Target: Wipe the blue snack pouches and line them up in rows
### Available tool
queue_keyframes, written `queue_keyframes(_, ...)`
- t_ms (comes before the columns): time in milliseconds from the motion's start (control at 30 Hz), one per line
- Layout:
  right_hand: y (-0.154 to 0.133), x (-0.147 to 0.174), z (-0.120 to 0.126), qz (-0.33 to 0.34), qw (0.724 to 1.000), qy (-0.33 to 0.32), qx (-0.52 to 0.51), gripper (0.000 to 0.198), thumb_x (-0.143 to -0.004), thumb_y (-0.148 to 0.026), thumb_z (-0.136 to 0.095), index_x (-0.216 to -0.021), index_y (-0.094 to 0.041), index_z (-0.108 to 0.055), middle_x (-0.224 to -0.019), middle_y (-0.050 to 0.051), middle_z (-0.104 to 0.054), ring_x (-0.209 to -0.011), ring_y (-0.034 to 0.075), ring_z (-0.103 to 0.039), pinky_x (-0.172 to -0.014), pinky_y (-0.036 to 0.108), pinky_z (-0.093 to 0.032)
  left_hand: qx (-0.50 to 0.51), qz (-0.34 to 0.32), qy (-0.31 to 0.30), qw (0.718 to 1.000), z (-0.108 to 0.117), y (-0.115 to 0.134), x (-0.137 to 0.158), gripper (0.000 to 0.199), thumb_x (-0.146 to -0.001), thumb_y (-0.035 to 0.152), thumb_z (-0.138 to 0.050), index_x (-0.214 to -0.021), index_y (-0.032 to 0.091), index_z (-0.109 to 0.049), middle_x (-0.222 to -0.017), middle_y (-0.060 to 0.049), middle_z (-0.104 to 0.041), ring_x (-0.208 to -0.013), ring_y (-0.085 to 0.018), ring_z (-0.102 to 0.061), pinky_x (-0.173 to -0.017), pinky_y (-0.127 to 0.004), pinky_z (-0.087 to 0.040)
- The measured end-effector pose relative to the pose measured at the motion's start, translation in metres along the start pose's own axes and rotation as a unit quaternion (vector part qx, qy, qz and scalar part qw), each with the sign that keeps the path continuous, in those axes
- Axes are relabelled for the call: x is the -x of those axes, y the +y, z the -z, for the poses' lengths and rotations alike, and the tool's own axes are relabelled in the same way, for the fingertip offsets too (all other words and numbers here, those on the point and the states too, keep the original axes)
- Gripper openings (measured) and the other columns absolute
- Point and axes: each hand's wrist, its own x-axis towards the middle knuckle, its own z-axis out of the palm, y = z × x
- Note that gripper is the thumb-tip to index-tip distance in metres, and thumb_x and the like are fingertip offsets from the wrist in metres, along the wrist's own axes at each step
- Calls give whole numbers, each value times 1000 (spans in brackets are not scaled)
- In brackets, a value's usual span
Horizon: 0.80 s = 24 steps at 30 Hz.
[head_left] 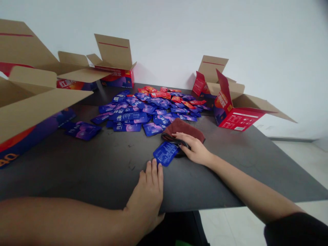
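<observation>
A single blue sachet (165,153) lies on the dark table with dense small print facing up. At its near edge rest the fingertips of my left hand (147,191), whose fingers are stretched out and hold nothing. My right hand (196,148) is closed on a folded brown cloth (184,127) with black edging, which overlaps the sachet's upper right part. Just beyond the cloth spreads a heap of blue sachets (130,118) mixed with red sachets (160,94) toward the back.
Open cardboard boxes stand around the heap: a large box (36,136) at left, another box (118,77) at back left, and a red box (235,118) at right with a further box (202,83) behind it. A blue-purple sachet (84,131) lies apart at left. A white wall (164,44) rises behind.
</observation>
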Motion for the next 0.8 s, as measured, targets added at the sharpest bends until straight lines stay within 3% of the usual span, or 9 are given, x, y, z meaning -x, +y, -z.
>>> queue_keyframes(233,-34,5,5,44,992,-106,-60,37,-89,-14,-47,-124,-23,-54,-121,6,-65,-119,19,-55,-107,41,-38,-20,-9,-26,999,1,1,1,99,-75,58,-59,-142,-6,-24,-144,-35,-27,-133,-50,-26,-102,-54,-34)
queue_keyframes(367,-23,2,7,-11,998,-40,-48,32,-90,-16,-47,-120,-23,-57,-117,7,-66,-113,20,-58,-103,41,-42,-22,-15,-16,1000,0,0,1,102,-74,59,-60,-142,-7,-22,-145,-38,-17,-134,-50,-23,-102,-54,-34)
queue_keyframes(433,-12,-3,4,-10,1000,-18,-20,30,-89,-15,-48,-116,-22,-57,-125,9,-61,-120,21,-53,-104,43,-40,-20,-12,-11,1000,0,0,1,104,-74,58,-61,-142,-9,-21,-145,-39,-13,-134,-51,-22,-101,-54,-34)
queue_keyframes(567,-4,-10,1,19,998,-56,21,24,-85,-15,-53,-109,-19,-57,-139,11,-49,-134,24,-37,-109,47,-32,-23,-9,-13,1000,-1,2,1,103,-74,57,-60,-142,-9,-21,-145,-39,-13,-134,-51,-22,-101,-53,-34)
queue_keyframes(800,-12,-4,17,-32,996,-67,45,32,-85,-14,-51,-117,-18,-56,-116,10,-65,-111,23,-58,-97,40,-44,-36,-9,-25,999,-2,1,-2,104,-74,59,-58,-144,-7,-18,-147,-37,-9,-136,-50,-18,-101,-55,-34)
